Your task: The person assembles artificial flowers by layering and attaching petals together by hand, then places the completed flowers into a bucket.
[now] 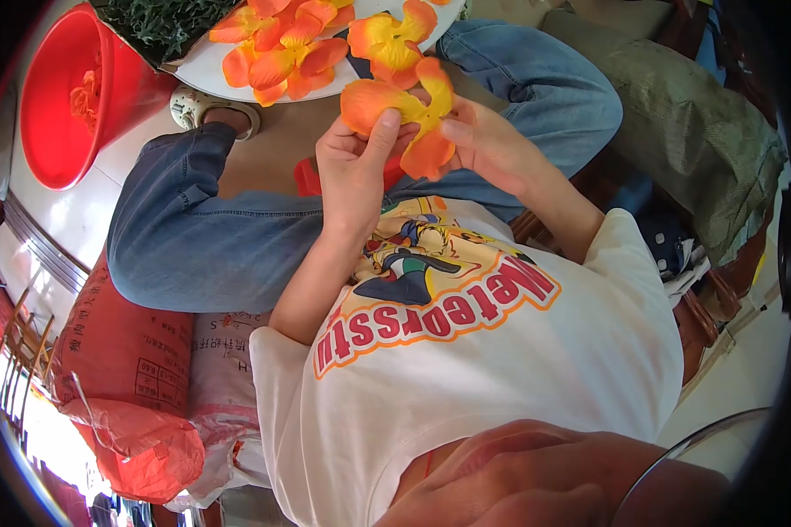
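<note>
An orange and yellow petal piece (431, 114) is held between my two hands, above my lap. My left hand (351, 167) pinches its left petal, the thumb lying on top. On the other side, my right hand (492, 145) grips its right edge between thumb and fingers. Just beyond them, a similar orange-yellow flower piece (391, 44) lies at the edge of a white round surface (220, 77). Several more orange petal pieces (281, 53) are heaped on that surface to the left.
A red bucket (136, 97) with an orange piece inside stands at the upper left. Beside it, a box holds dark green foliage (154, 26). A red sack (136, 351) is at the lower left, and a green-grey sack (685, 132) at the right.
</note>
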